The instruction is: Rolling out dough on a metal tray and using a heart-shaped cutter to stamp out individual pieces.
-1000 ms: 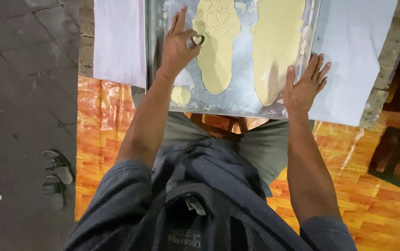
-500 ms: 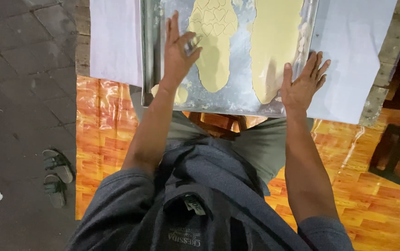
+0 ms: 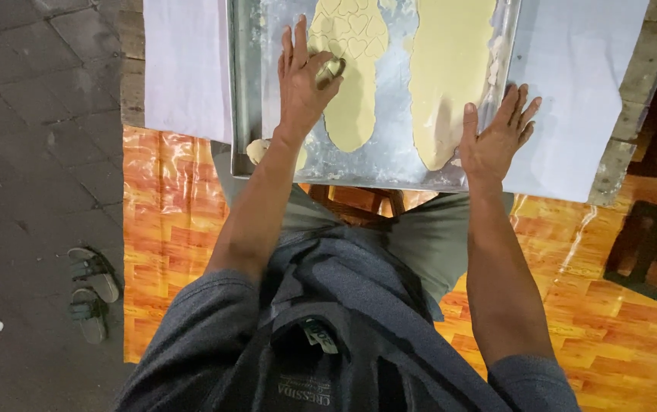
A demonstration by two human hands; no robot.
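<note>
On tray (image 3: 389,164): left hand (image 3: 303,84) pinches small cutter (image 3: 334,67) over dough (image 3: 351,76); right hand (image 3: 496,137) flat, released, steadying tray; dough likely soft, thin, tears easily; lift cutouts from underneath.

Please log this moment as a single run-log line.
left hand: presses cutter into left dough sheet | right hand: flat on tray edge | right dough sheet: uncut

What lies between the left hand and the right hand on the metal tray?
In the head view, the right dough sheet lies between the left hand and right hand, on bare floured tray.
</note>
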